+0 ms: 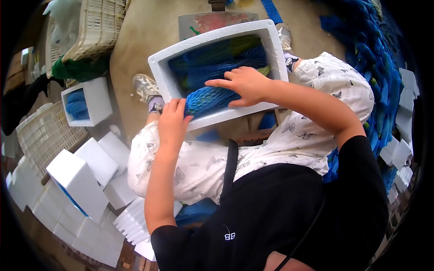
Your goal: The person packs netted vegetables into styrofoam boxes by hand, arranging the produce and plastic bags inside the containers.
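Observation:
Between my legs sits a white foam box (156, 74), tilted slightly, holding several long green vegetables in blue net sleeves. One blue-netted vegetable (210, 100) lies along the near side of the box. My left hand (173, 118) is over the box's near left corner, its fingers and thumb closed on the left end of that vegetable. Across the right part of it rests my right hand (248, 86), with the index finger stretched left and the thumb apart. A greenish tip (264, 71) shows beyond my right hand. The exact kind of vegetable is hidden by the netting.
A heap of blue-netted vegetables (373, 77) lies at the right. At the left are a smaller foam box (99, 101) with blue contents, white plastic crates (99, 29) and stacked foam boxes (77, 180). A metal plate (187, 27) is behind the box.

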`<state>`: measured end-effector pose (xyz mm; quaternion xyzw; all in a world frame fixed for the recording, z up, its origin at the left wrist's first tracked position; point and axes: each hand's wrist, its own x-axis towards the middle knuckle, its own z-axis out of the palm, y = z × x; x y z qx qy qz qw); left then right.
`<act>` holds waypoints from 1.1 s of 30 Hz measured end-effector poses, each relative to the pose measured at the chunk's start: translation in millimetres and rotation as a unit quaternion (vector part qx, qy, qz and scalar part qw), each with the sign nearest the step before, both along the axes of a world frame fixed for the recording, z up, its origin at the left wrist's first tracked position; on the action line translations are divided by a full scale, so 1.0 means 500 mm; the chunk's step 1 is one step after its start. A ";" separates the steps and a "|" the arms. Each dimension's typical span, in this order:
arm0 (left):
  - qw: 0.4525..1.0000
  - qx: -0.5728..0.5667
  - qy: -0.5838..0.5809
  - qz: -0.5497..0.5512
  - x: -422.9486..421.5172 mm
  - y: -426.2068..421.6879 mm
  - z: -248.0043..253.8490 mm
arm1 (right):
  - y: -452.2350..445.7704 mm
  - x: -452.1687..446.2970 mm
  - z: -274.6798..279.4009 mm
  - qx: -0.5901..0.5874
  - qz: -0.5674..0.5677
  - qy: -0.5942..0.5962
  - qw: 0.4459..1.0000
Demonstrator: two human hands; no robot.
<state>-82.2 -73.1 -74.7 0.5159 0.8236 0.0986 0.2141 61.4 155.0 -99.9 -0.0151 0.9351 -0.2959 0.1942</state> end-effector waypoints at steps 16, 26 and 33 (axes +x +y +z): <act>0.969 -0.076 0.179 -0.156 -0.033 0.112 -0.145 | -0.034 -0.057 -0.074 0.055 -0.005 0.195 0.979; 0.952 -0.197 0.185 -0.147 -0.020 0.125 -0.155 | 0.066 0.074 -0.121 0.146 -0.077 -0.019 0.986; 0.957 -0.215 0.157 -0.114 0.041 0.234 -0.007 | 0.048 0.075 -0.109 0.119 -0.138 -0.019 0.983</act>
